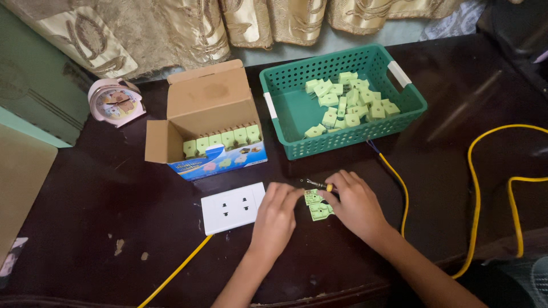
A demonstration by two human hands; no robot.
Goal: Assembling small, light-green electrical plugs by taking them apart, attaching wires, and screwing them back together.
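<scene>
My left hand [275, 217] rests on the dark table with its fingertips touching a small pale green plug part [312, 197]. My right hand [357, 203] lies beside it, fingers on a second green plug part [320, 211]. A small screwdriver [315, 184] with a yellow tip lies just above my hands, touching my right fingers. A white double wall socket [231, 207] sits just left of my left hand, with a yellow cable [177, 269] leading from it.
A green perforated basket [297, 108] holds several green plugs [348, 100]. An open cardboard box [208, 122] holds a row of plugs. A pink alarm clock [114, 102] stands at the back left. More yellow cable [476, 188] loops at the right.
</scene>
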